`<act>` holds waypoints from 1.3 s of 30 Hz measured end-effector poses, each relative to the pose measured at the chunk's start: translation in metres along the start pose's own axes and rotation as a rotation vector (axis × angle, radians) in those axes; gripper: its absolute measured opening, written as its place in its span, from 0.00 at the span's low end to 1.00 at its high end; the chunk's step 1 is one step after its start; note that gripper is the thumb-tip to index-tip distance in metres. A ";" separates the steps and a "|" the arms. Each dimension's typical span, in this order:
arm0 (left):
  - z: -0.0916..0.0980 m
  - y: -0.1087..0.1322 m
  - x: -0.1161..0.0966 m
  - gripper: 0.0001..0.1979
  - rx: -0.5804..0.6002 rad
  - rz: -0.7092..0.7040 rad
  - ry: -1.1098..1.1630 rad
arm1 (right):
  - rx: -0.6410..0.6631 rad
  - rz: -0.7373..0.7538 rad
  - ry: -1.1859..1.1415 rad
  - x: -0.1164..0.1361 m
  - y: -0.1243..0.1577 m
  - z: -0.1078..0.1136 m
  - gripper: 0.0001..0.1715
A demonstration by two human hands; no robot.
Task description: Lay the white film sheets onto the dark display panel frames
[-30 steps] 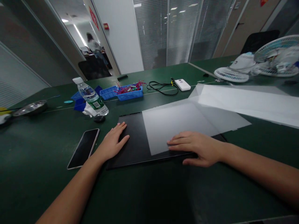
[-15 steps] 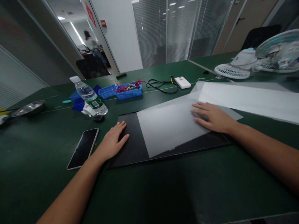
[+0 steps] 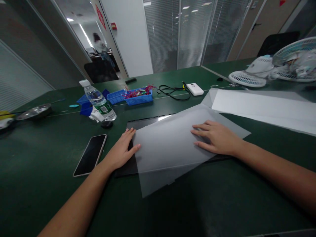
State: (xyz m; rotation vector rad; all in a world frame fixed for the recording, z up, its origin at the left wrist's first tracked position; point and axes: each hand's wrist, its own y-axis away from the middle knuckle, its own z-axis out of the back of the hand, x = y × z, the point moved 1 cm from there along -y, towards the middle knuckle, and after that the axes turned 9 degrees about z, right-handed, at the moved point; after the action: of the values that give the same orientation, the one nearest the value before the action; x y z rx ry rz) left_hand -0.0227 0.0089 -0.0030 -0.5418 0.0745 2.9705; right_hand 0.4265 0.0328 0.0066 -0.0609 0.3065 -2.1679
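Through the head camera, I have my left hand flat at the left end of the dark panel, thumb over the frosted sheet's edge. My right hand lies on that sheet. Each grip is apart, fingers spread. The sheet slants across the panel, one corner reaching past it over the tabletop.

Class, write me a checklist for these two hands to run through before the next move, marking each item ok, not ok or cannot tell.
1. Left hand at the panel's left end: ok.
2. Right hand on the sheet: ok.
3. Sheet square to the panel: not ok, askew.
4. Sheet inside the panel's near edge: not ok, a corner overhangs.
5. Phone clear of the sheet: ok.
6. Sheet's underside clean: cannot tell, hidden.
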 end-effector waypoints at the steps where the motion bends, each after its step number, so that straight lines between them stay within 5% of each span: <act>1: 0.000 0.000 0.000 0.52 0.000 -0.002 -0.001 | 0.000 0.000 0.009 0.002 -0.001 0.000 0.34; 5: -0.002 -0.001 0.000 0.55 -0.014 0.016 0.011 | -0.016 0.012 0.002 0.003 -0.002 -0.001 0.34; 13: -0.007 -0.010 0.014 0.36 -0.105 0.108 0.053 | -0.048 0.159 -0.156 -0.001 0.001 0.002 0.27; 20: -0.009 -0.014 0.023 0.33 -0.150 0.141 0.012 | -0.050 0.204 -0.252 -0.006 0.004 -0.007 0.33; 28: -0.012 -0.015 0.024 0.33 -0.202 0.172 -0.027 | 0.015 0.124 -0.341 -0.011 0.005 -0.006 0.34; 33: -0.009 -0.016 0.026 0.32 -0.198 0.185 -0.039 | -0.059 0.102 -0.344 -0.011 0.006 0.001 0.27; 39: -0.008 -0.017 0.028 0.33 -0.156 0.195 -0.052 | -0.174 -0.201 -0.083 -0.025 0.010 0.000 0.27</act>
State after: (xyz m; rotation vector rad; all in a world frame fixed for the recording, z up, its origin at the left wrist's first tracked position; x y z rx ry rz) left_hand -0.0435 0.0284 -0.0206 -0.5016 -0.1163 3.1979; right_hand 0.4486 0.0475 0.0061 -0.2900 0.4579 -2.3252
